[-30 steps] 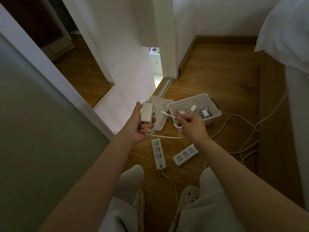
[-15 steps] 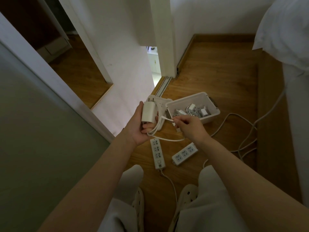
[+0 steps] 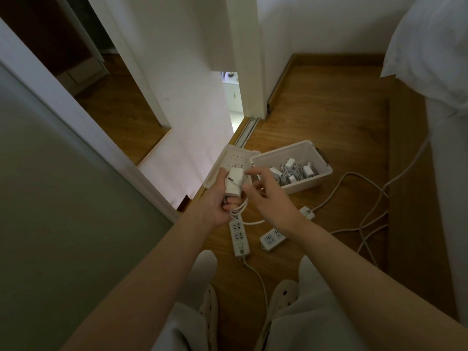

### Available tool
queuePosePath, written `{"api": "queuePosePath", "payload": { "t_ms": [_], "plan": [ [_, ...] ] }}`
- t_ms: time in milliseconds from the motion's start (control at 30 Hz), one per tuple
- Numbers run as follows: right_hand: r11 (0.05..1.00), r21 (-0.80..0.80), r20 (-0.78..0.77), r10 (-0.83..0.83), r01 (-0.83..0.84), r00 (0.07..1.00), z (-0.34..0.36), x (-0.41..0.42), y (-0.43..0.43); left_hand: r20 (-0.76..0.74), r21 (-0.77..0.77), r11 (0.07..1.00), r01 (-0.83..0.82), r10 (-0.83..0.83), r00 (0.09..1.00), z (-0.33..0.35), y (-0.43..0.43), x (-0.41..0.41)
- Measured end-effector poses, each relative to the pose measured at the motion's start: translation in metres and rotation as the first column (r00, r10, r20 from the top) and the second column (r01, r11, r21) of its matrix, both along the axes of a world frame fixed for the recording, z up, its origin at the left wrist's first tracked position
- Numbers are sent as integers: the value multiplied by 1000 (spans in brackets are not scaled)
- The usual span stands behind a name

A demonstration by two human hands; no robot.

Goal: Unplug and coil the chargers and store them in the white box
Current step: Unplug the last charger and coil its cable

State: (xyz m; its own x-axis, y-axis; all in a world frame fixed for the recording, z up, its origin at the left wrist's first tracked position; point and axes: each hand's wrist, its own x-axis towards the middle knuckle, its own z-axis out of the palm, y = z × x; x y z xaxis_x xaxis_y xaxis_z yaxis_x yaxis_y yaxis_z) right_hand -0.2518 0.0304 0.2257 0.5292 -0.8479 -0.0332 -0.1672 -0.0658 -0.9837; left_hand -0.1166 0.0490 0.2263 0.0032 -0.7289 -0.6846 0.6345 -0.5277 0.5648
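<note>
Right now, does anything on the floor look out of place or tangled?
Yes: the strip cords lie in tangled, crossing loops on the floor right of the box. The lid lies off beside it. Nothing looks damaged.

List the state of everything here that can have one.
White charger brick, unplugged, gripped in left hand.
Its white cable, partly coiled, tail hanging loose.
Right hand, beside the brick; grip unclear.
White plastic box, open, coiled chargers inside.
White perforated lid, off, beside the box.
Long white power strip, visible sockets empty.
Short white power strip, visible sockets empty.
</note>
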Motion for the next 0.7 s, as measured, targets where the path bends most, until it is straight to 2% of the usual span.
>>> {"api": "queuePosePath", "payload": {
  "t_ms": [100, 333, 500, 567, 700],
  "plan": [
    [991, -128, -85, 39, -49, 996, -3, 1, 2, 28, 5, 1000, -10, 10, 1000, -2, -1, 2],
    [952, -306, -280, -66, -24, 958, -10, 9, 3, 81, -34, 999, 24, -22, 996, 0, 0, 3],
    [949, -305, -174, -136, 78, 975, -5, 16, 9, 118, -44, 997, 58, -52, 992, 0, -1, 9],
    [948, -278, -100, -191, 156, 977, 0, 18, 10, 178, -34, 995, 92, -84, 980, -2, 0, 12],
    [971, 21, 162, -238, 238, 958, 12, 18, 10, 285, -12, 992, 123, -115, 952, -11, 3, 22]
  ]
}}
